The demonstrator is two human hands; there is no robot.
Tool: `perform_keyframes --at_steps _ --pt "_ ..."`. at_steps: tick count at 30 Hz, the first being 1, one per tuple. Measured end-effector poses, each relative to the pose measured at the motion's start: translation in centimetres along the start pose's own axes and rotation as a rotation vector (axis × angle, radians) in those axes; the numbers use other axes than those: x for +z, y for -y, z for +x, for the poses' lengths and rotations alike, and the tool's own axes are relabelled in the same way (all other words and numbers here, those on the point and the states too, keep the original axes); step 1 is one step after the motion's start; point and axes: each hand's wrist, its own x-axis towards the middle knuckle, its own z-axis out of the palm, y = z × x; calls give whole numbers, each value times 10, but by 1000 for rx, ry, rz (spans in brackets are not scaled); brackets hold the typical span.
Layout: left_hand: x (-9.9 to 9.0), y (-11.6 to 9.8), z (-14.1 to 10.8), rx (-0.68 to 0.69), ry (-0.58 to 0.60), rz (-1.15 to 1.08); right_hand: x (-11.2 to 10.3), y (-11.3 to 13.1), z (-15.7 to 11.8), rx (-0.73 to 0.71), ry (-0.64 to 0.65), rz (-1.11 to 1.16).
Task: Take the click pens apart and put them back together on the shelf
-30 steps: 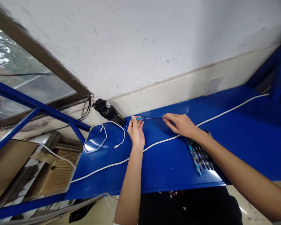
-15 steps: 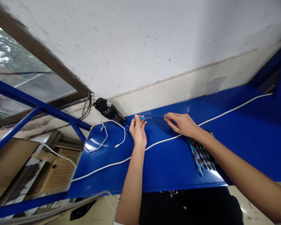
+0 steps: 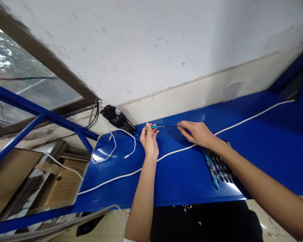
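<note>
My left hand (image 3: 149,144) is closed, its thumb and fingers pinching a small blue pen barrel (image 3: 154,126) above the table. A thin dark pen refill (image 3: 169,126) stretches from the barrel's right end across to my right hand (image 3: 197,132). There, my thumb and fingertips are pinched on the refill's far end, which they hide. How deep the refill sits in the barrel I cannot tell. Below my right wrist lies a row of several pens (image 3: 219,169), mostly clear and dark, with a blue one at its left; my forearm covers part of it.
A black water bottle (image 3: 118,120) leans by the wall, left of my left hand. Near it a white charging cable (image 3: 115,144) lies in loops. A long white cord (image 3: 126,175) runs across the blue table (image 3: 176,181), passing under both arms. A blue metal frame (image 3: 35,105) borders the left side.
</note>
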Motion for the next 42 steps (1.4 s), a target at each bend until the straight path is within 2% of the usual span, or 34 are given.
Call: perform_keyframes --at_steps 13,27,42 --pt "3 4 -4 -25 114 76 -2 1 0 7 15 22" --pt "6 4 -7 -51 151 63 0 0 0 23 4 11" --pt "8 6 -9 -49 133 66 -3 2 0 24 12 -82"
